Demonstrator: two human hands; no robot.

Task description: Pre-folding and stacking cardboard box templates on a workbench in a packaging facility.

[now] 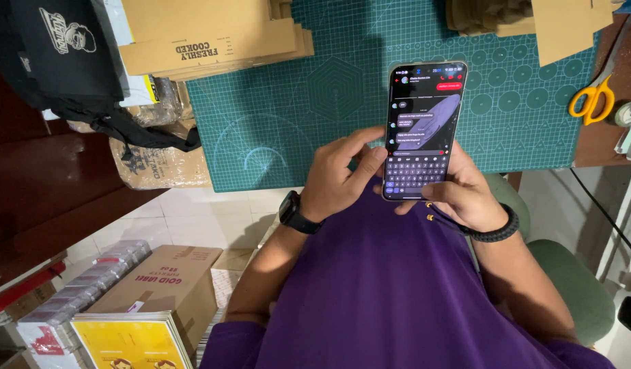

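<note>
Your brown table at the frame's top carries a green cutting mat, flat cardboard boxes upper left, yellow scissors far right.

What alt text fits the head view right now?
Both hands hold a phone over a green cutting mat; the right hand grips it while the left hand thumbs its keyboard. Yellow scissors lie at the mat's right edge.
</note>
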